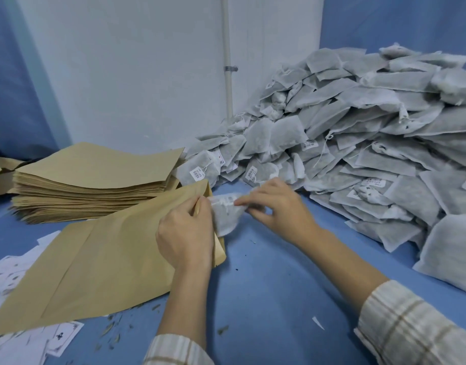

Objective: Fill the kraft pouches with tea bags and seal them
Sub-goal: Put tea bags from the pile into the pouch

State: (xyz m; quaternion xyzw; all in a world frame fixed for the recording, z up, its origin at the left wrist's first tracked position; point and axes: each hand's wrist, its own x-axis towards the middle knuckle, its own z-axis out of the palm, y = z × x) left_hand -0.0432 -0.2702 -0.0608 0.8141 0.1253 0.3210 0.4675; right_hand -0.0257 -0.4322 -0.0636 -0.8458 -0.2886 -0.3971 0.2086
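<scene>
near edge: my left hand [185, 233] grips the kraft pouch [108, 259] mouth, fingers curled. my right hand [276, 206] pinches a tea bag [226, 217] at that opening. tea bag heap [358, 143] far right; pouch stack [94, 180] far left.

The left hand [185, 230] grips the open mouth of a kraft pouch [105, 262] lying flat on the blue table [274, 285]. The right hand [276, 206] pinches a tea bag [226, 214] at the pouch mouth; the bag touches the left hand. A stack of pouches [94, 180] sits behind, to the left. A heap of tea bags [358, 143] fills the right side. White labels [60, 338] lie under the pouch's near corner. Loose leaf fragments [115, 335] are scattered beside them.
</scene>
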